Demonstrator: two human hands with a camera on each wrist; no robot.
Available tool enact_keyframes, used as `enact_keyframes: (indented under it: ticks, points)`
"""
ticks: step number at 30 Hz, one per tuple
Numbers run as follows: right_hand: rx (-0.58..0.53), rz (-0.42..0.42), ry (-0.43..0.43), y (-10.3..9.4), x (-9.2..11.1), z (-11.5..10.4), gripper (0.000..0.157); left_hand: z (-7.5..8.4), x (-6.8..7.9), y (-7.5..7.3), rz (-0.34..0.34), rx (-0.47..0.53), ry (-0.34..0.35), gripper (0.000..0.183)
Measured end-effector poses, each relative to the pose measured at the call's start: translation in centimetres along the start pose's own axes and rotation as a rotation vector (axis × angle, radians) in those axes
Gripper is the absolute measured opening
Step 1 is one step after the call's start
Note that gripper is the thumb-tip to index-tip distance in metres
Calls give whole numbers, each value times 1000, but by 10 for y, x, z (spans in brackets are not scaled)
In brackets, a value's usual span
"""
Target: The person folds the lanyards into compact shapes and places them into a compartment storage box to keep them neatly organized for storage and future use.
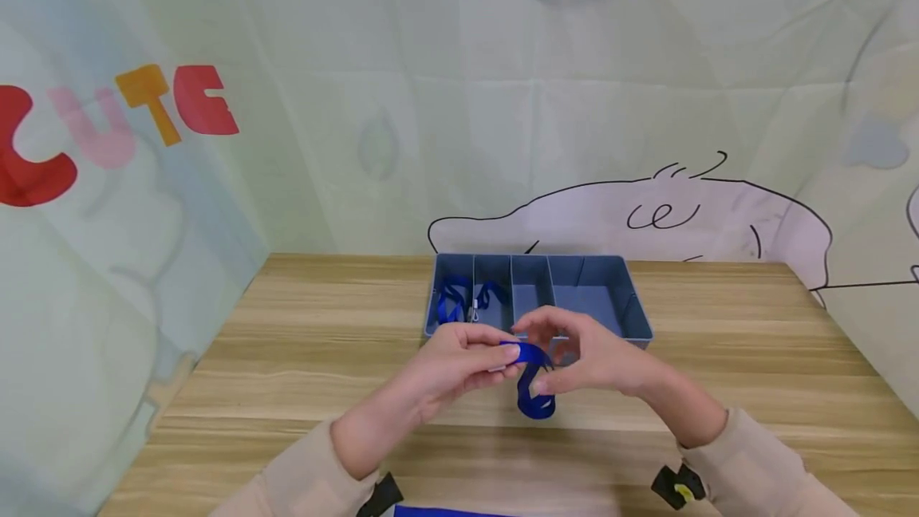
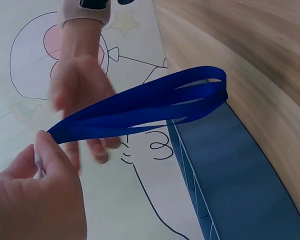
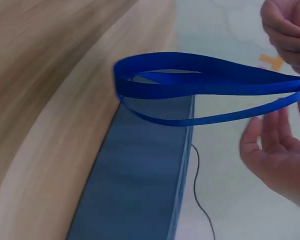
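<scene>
My left hand pinches one end of a folded blue lanyard between thumb and fingers. In the left wrist view the strap fans out from the pinch into several long loops. A small pale edge shows under the left thumb; what it is cannot be told. My right hand hovers around the hanging loops with its fingers bent and spread. In the right wrist view its fingertips are close beneath the strap, without gripping it. Both hands are in front of the blue-grey divided tray.
Blue straps lie in the tray's leftmost compartment, and another blue strap in the one beside it, near a small metal clip. A flat blue item shows at the wooden table's near edge. A printed curtain hangs behind.
</scene>
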State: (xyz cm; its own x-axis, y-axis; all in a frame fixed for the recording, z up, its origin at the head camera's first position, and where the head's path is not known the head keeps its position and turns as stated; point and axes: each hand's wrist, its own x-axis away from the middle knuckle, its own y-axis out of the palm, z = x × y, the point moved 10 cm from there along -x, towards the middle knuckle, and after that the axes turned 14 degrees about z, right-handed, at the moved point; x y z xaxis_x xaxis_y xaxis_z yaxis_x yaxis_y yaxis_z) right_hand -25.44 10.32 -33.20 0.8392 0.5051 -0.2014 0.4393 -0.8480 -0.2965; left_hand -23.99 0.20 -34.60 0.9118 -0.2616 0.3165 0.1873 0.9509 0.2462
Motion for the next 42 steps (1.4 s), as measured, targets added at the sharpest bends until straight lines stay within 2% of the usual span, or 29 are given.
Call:
enact_keyframes:
  ticks: [2,4,6,10,16,20,23,26,28,30,32,34,36,38,40,42]
  points:
    - [11,-34,10,4,2,8,54,1,1,0,1,14,-5,8]
    - [8,-48,25,7,4,16,54,3,2,0,0,25,-6,7]
    - [9,-35,37,7,6,24,44,4,3,-1,3,29,-6,7]
    - [-4,-10,88,-1,9,39,15,7,2,-7,27,27,12,7]
    - [-75,-5,156,-24,23,58,13,14,3,-22,38,32,49,12]
    - [-77,8,204,-35,32,68,11,18,7,-35,68,-15,92,11]
    - [31,142,211,-46,32,70,11,14,11,-35,67,-71,109,7]
    - [98,424,218,-67,28,66,14,4,16,-24,18,-92,95,4]
    - [10,602,255,-82,29,66,8,-3,18,-15,-9,-98,82,6]
    - [-140,739,290,-94,31,68,6,-10,19,-9,-10,-100,68,10]
    - [-289,817,317,-100,33,72,11,-17,18,-8,9,-100,53,13]
    - [-392,846,311,-102,33,72,14,-23,16,-10,31,-93,42,14]
    - [-458,840,256,-103,32,68,16,-27,13,-15,46,-80,39,12]
    - [-520,770,190,-101,29,62,18,-28,11,-22,63,-63,37,9]
    - [-562,625,112,-96,27,54,23,-26,7,-32,80,-45,44,5]
    - [-579,438,51,-87,27,46,29,-21,4,-42,97,-35,50,5]
